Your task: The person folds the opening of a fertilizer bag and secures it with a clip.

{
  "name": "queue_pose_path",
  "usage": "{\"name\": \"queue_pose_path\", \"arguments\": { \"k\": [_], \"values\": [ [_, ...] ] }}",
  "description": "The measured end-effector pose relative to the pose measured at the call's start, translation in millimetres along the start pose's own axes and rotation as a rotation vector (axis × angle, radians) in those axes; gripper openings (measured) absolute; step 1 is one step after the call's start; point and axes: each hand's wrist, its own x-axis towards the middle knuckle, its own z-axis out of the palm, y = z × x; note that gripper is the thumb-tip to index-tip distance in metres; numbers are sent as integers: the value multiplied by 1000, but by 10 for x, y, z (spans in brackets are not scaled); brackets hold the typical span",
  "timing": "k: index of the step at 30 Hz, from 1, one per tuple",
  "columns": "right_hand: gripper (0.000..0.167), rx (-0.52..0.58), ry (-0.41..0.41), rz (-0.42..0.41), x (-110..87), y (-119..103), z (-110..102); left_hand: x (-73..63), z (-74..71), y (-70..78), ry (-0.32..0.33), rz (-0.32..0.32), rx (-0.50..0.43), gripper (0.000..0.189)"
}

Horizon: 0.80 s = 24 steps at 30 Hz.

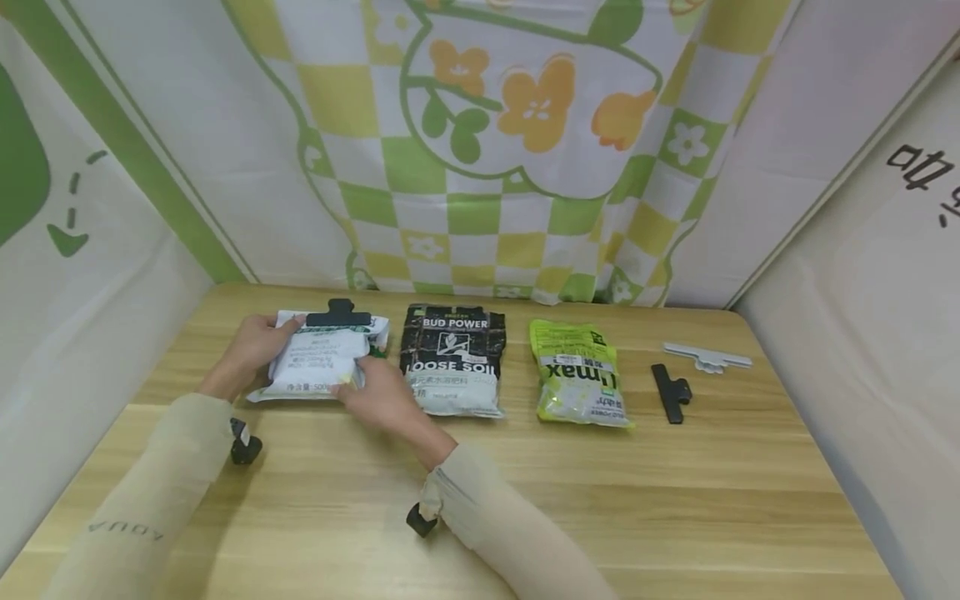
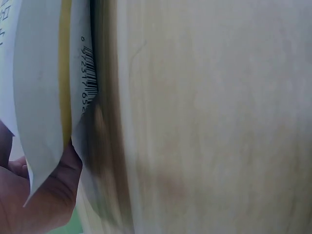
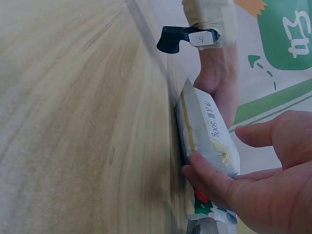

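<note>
A white plastic bag (image 1: pixel 318 358) with dark print lies at the table's back left, a black bar clip (image 1: pixel 340 315) across its top edge. My left hand (image 1: pixel 258 350) grips the bag's left side, thumb on the upper face near the clip. In the left wrist view, fingers show behind the bag's pale end (image 2: pixel 41 97), close over the table. My right hand (image 1: pixel 382 400) is at the lower right corner. In the right wrist view, its extended fingers (image 3: pixel 209 173) touch the bag beside a lemon picture, with the thumb held apart. Green and red print shows at the bag's right edge.
A black and white "Bud Power" bag (image 1: pixel 453 358) lies right of the white bag. Farther right lie a lime-green bag (image 1: pixel 581 375), a black clip (image 1: pixel 670 393) and a white clip (image 1: pixel 707 357). A patterned curtain (image 1: pixel 502 183) hangs behind the wooden table (image 1: pixel 600 500).
</note>
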Motion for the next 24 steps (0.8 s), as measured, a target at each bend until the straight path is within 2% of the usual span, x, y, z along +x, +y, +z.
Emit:
{"name": "queue_pose_path", "arguments": {
  "k": [3,6,8,12,17,22,24],
  "values": [
    [58,1,16,37,34,-27,15,16,-21,-14,-1,-3,15,75],
    [56,9,24,49,60,-37,21,24,-41,-16,5,-7,83,73],
    [53,16,21,42,70,-36,31,27,-55,-21,-1,-12,94,70],
    [49,23,15,35,65,-27,41,18,-66,3,-13,-8,83,63],
    [54,29,11,38,60,-6,51,-4,-67,30,-32,-12,74,61],
    [57,30,-2,46,59,14,46,-28,-61,81,-44,-60,55,61],
    [59,37,-9,55,62,24,36,-35,-60,119,-44,-80,86,64]
  ]
}}
